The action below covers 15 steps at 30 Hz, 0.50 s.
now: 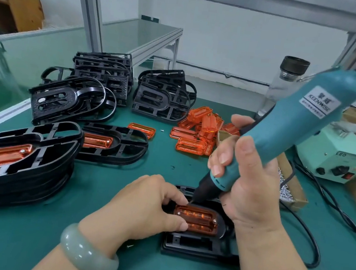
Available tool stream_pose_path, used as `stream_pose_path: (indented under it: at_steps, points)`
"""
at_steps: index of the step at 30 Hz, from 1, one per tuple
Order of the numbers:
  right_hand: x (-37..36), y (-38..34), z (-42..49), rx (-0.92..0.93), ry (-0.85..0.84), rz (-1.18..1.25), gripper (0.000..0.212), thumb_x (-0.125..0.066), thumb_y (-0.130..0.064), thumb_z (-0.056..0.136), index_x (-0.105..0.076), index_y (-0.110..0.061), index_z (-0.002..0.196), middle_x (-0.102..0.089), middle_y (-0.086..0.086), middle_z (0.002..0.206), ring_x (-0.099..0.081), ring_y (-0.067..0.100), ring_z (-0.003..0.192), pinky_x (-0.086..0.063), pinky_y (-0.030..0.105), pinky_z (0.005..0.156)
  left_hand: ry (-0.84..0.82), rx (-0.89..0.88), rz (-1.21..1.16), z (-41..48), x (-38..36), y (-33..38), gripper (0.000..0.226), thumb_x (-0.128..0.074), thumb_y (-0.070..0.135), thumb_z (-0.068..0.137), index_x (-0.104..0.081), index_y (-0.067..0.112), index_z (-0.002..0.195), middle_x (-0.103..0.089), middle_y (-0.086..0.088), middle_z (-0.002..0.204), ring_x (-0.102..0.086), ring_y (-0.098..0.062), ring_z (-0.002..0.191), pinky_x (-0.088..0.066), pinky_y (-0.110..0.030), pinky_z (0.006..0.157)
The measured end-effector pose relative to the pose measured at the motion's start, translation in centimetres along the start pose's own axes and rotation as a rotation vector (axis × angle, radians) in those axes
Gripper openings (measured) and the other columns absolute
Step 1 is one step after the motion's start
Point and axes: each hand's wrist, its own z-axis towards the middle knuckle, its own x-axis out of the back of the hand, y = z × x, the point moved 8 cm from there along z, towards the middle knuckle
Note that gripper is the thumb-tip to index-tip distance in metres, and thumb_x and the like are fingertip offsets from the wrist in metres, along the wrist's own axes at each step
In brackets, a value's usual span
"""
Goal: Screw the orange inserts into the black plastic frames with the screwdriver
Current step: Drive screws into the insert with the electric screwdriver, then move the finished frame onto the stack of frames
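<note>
- Centrally: orange insert [196, 220] seated in black frame [192, 244], on the green surface [122, 170] near the person.
- Left hand [151, 206] pinches the insert's left end.
- Right hand [247, 189] grips teal screwdriver [291, 129], tip by the insert's upper-left corner.
- Spare inserts [191, 145] heaped behind.

A white label [320, 102] is sitting on the teal body of the screwdriver [284, 144], and it is showing the brand KEENWISE in dark capitals. Two larger Chinese characters are standing above that word. A line of fine print is running beneath it, too small to read. On the pale green power box [329, 145] at the right of the surface [136, 170], the letters LED are showing near its front edge.
</note>
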Motion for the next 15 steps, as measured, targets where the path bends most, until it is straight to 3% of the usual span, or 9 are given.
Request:
stream_pose_path:
  at_steps: [6, 10, 13, 15]
  points:
    - [2.1, -0.6, -0.1, -0.007, 0.116, 0.016, 0.047, -0.079, -0.041, 0.076, -0.056, -0.014, 0.107, -0.050, -0.006, 0.056, -0.046, 0.008, 0.046, -0.040, 0.021, 0.052, -0.009, -0.028, -0.013, -0.2, 0.6, 0.6, 0.027, -0.064, 0.056, 0.075, -0.065, 0.049, 0.102, -0.056, 0.030, 0.072, -0.053, 0.006, 0.078, -0.041, -0.016, 0.074]
    - [4.2, -1.2, -0.1, 0.018, 0.215, 0.033, 0.036, -0.074, -0.039, 0.081, -0.056, -0.017, 0.104, -0.050, -0.007, 0.056, -0.046, 0.007, 0.045, -0.040, 0.019, 0.051, 0.195, -0.076, -0.025, 0.4, 2.8, 2.0, 0.025, -0.062, 0.046, 0.083, -0.068, 0.038, 0.105, -0.057, 0.024, 0.080, -0.049, 0.006, 0.077, -0.035, -0.015, 0.075]
    - [5.7, -1.7, -0.1, 0.038, 0.263, 0.022, 0.018, -0.048, -0.027, 0.091, -0.054, -0.018, 0.104, -0.048, -0.008, 0.055, -0.044, 0.007, 0.045, -0.037, 0.021, 0.053, 0.157, -0.136, 0.107, 1.9, 2.5, 3.9, 0.040, -0.062, 0.046, 0.084, -0.060, 0.034, 0.122, -0.059, 0.011, 0.117, -0.049, -0.005, 0.110, -0.038, -0.024, 0.097]
    - [6.3, -1.8, -0.1, 0.035, 0.267, 0.040, 0.019, -0.049, -0.028, 0.090, -0.054, -0.019, 0.105, -0.047, -0.008, 0.056, -0.043, 0.007, 0.046, -0.036, 0.023, 0.054, 0.037, -0.129, 0.177, 3.1, 1.4, 4.5, 0.051, -0.065, 0.047, 0.081, -0.055, 0.032, 0.129, -0.053, 0.004, 0.131, -0.041, -0.016, 0.128, -0.037, -0.036, 0.106]
